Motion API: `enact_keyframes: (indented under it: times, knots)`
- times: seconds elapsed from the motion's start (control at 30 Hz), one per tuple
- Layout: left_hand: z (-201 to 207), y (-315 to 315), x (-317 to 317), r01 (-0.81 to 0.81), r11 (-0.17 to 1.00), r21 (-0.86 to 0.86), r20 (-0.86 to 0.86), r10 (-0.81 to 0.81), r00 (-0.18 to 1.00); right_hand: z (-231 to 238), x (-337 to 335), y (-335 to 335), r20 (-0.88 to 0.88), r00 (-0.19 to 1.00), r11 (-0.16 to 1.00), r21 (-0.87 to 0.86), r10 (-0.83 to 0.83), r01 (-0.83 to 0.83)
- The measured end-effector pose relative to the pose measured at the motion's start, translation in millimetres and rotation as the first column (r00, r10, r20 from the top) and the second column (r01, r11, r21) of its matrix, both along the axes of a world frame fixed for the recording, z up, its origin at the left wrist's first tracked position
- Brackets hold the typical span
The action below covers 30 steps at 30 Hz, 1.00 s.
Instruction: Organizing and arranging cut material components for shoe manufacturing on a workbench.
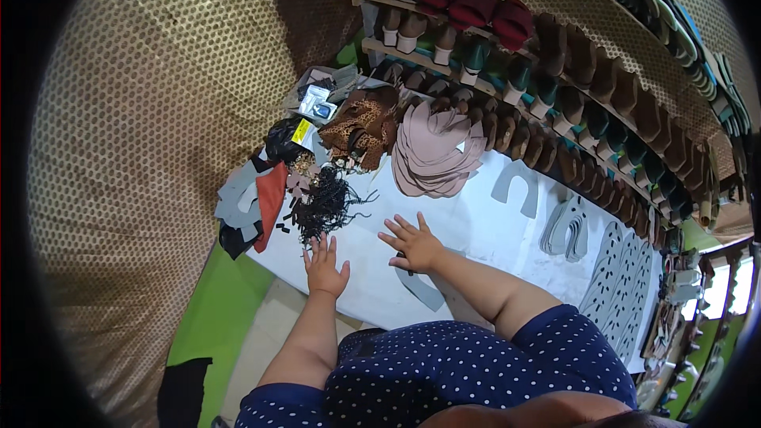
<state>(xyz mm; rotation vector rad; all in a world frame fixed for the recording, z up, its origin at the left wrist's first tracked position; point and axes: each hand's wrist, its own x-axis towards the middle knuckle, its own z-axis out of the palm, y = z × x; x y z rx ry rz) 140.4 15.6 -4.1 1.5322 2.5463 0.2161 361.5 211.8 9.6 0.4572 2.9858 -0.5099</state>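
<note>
Head view: a grey cut piece of flat material lies on the white table, partly under the right hand, its visible part running from beneath the palm down toward the table's near edge, with its long axis roughly toward the person. The right hand's grip is released, fingers spread flat and pressing on the piece. The left hand lies just beside it, also spread flat and grasping nothing, palm down on the bare table, fingertips near a tangle of black cords. Beyond the hands sits a stack of dusty-pink cut shapes, with a leopard-print heap to its left and, at the table's left end, grey and orange scraps overhanging the edge. To the right lie a grey U-shaped piece and rows of perforated pale soles. Shelves along the wall hold rows of brown, teal and red shoe parts. Nothing lies between the two hands.
</note>
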Motion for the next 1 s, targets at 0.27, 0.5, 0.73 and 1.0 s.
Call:
enact_keyframes:
  times: [0.27, 0.5, 0.73, 1.0]
  knots:
    - [10.9, 4.7, 2.3, -0.008, 1.0, -0.014, 0.022, 0.008, 1.0, 1.7, -4.6, -0.1, 0.022, 0.999, 0.998, 0.063, -0.026, 0.025]
    - [6.2, 3.4, 0.2, -0.003, 1.0, -0.022, 0.011, 0.003, 1.0, 0.0, -12.2, -28.4, 0.048, 0.989, 0.989, 0.039, -0.142, 0.14]
    - [6.5, 4.2, 2.0, 0.013, 1.0, -0.004, -0.002, -0.013, 1.0, 1.2, -15.3, -42.5, -0.025, 0.989, 0.99, -0.007, -0.144, 0.144]
    - [8.2, 2.9, 2.7, -0.002, 1.0, 0.001, 0.024, 0.002, 1.0, 0.5, -14.5, -39.5, -0.037, 0.99, 0.991, -0.004, -0.135, 0.135]
